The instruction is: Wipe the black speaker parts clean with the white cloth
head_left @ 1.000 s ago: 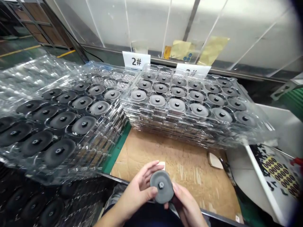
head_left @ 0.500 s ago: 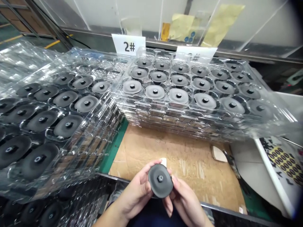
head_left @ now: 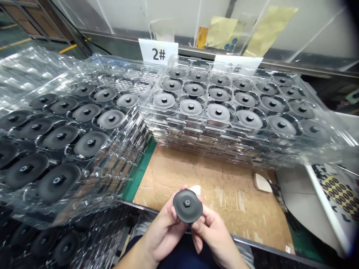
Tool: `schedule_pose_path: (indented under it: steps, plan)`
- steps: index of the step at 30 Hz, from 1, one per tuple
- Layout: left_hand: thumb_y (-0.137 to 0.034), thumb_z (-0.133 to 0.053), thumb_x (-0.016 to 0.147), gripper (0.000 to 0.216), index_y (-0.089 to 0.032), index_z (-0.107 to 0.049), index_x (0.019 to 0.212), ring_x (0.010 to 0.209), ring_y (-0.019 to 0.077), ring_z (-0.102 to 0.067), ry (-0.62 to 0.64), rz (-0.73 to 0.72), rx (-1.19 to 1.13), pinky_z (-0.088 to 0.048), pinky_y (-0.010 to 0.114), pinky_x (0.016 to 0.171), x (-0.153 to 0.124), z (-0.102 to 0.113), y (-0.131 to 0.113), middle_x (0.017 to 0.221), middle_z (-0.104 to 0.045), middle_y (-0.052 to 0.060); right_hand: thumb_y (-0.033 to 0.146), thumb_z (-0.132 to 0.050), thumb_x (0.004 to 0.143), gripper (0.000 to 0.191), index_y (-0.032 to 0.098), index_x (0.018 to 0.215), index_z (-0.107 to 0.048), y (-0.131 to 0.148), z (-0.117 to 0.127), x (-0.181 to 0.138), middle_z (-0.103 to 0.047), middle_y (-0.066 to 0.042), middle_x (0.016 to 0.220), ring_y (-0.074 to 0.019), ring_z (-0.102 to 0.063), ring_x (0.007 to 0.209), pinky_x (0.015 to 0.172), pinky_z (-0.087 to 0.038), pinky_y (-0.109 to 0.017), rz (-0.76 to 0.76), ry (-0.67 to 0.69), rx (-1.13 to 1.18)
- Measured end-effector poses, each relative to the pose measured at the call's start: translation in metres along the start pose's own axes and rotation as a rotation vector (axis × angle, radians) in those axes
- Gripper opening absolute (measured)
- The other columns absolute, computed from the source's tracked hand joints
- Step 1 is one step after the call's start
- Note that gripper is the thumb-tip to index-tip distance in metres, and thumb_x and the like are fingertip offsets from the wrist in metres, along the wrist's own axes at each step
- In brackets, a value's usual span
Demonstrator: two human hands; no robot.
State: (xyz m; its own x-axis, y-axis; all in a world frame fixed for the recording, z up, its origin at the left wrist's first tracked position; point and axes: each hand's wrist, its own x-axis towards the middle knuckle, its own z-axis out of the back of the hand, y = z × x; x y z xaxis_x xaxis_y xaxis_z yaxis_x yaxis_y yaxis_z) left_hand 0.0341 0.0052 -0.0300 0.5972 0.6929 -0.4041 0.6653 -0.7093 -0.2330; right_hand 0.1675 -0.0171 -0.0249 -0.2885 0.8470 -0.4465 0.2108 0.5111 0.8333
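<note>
Whereas the disc (head_left: 187,205) stood steeper half a second ago, it now lies flatter at six o'clock in my view. I observe the left hand (head_left: 165,235), half curled, gripping its nine-o'clock edge; the right hand (head_left: 211,231) pinches its four-o'clock edge.

The scene is viewed from the person's head, with the camera aimed forward and down across the tabletop (head_left: 136,183). The dark disc (head_left: 183,215) is framed close, low and central, while the clear trays (head_left: 200,127) and pale sheeting (head_left: 174,16) are seen farther off.
</note>
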Motion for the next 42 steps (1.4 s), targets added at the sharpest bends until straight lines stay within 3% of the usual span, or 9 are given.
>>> schedule_pose_path:
  steps: [4,7,12,19,26,29,32,37,42]
  plan:
    - [-0.032,-0.068,0.07,0.054,-0.028,-0.05,0.121,0.114,0.0263,-0.052,-0.089,-0.094,-0.047,-0.028,0.046,0.103,0.0,0.001,-0.006,0.12,-0.06,0.008,0.042,-0.057,0.079,0.031,0.016,0.095,-0.061,-0.003,0.013,-0.001,-0.05,0.003,0.051,-0.0101,-0.05,0.045,0.051,-0.041,-0.022,0.073,-0.169,-0.3]
    - [-0.027,-0.064,0.075,0.061,-0.032,-0.037,0.13,0.116,0.0281,-0.05,-0.169,-0.16,-0.088,-0.029,0.05,0.103,0.001,0.0,-0.015,0.123,-0.057,0.007,0.04,-0.049,0.084,0.035,0.02,0.111,-0.057,-0.01,0.034,0.005,-0.058,-0.006,0.081,-0.0152,-0.055,0.064,0.063,-0.045,-0.028,0.163,-0.376,-0.506]
    - [-0.023,-0.064,0.075,0.075,-0.032,-0.022,0.136,0.121,0.0276,-0.046,-0.25,-0.24,-0.097,-0.031,0.043,0.106,0.003,-0.004,-0.022,0.124,-0.055,0.008,0.035,-0.054,0.079,0.036,0.021,0.112,-0.057,-0.036,0.048,0.029,-0.044,-0.014,0.123,-0.0273,-0.05,0.101,0.085,-0.041,-0.043,0.295,-0.503,-0.771]
    - [-0.032,-0.063,0.074,0.079,-0.027,-0.017,0.138,0.118,0.0263,-0.049,-0.238,-0.247,-0.082,-0.032,0.038,0.105,0.007,-0.008,-0.024,0.123,-0.057,0.014,0.027,-0.051,0.084,0.019,0.021,0.095,-0.064,-0.026,0.043,0.036,-0.064,-0.005,0.079,-0.0185,-0.059,0.073,0.068,-0.048,-0.031,0.453,-0.31,-0.888]
    - [-0.02,-0.064,0.074,0.045,-0.02,-0.052,0.118,0.11,0.0208,-0.055,-0.141,-0.178,0.091,-0.041,0.028,0.095,0.014,-0.038,-0.003,0.119,-0.06,0.009,0.021,-0.048,0.086,0.03,0.025,0.116,-0.052,0.057,0.017,0.0,-0.062,-0.003,0.1,-0.0155,-0.058,0.086,0.073,-0.047,-0.027,0.628,-0.464,-0.862]
    - [-0.017,-0.066,0.071,0.044,-0.021,-0.056,0.114,0.102,0.0204,-0.059,-0.12,-0.094,0.194,-0.046,0.026,0.085,0.016,-0.05,0.004,0.114,-0.063,0.008,0.014,-0.047,0.084,0.03,0.021,0.113,-0.053,0.072,0.005,-0.017,-0.062,-0.003,0.095,-0.014,-0.058,0.083,0.072,-0.047,-0.026,0.719,-0.376,-0.922]
    - [-0.015,-0.071,0.067,0.051,-0.027,-0.056,0.114,0.097,0.0182,-0.06,-0.152,-0.105,0.233,-0.047,0.024,0.08,0.016,-0.058,0.005,0.115,-0.063,0.005,0.012,-0.048,0.083,0.025,0.02,0.106,-0.055,0.081,0.004,-0.025,-0.063,-0.002,0.089,-0.0127,-0.057,0.079,0.069,-0.046,-0.025,0.692,-0.27,-0.959]
    - [-0.018,-0.079,0.055,0.056,-0.024,-0.062,0.108,0.092,0.0175,-0.062,-0.086,-0.043,0.264,-0.046,0.024,0.082,0.014,-0.066,0.002,0.102,-0.068,0.005,0.008,-0.05,0.081,0.033,0.015,0.113,-0.053,0.074,0.0,-0.034,-0.064,-0.007,0.094,-0.0166,-0.056,0.082,0.075,-0.044,-0.032,0.922,-0.455,-0.954]
    - [-0.027,-0.083,0.044,0.064,-0.024,-0.064,0.105,0.092,0.0192,-0.062,-0.102,-0.009,0.305,-0.047,0.023,0.079,0.014,-0.066,0.005,0.103,-0.068,0.006,0.004,-0.049,0.079,0.029,0.014,0.105,-0.056,0.068,0.0,-0.036,-0.065,-0.005,0.088,-0.0141,-0.057,0.074,0.067,-0.045,-0.027,0.866,-0.435,-0.89]
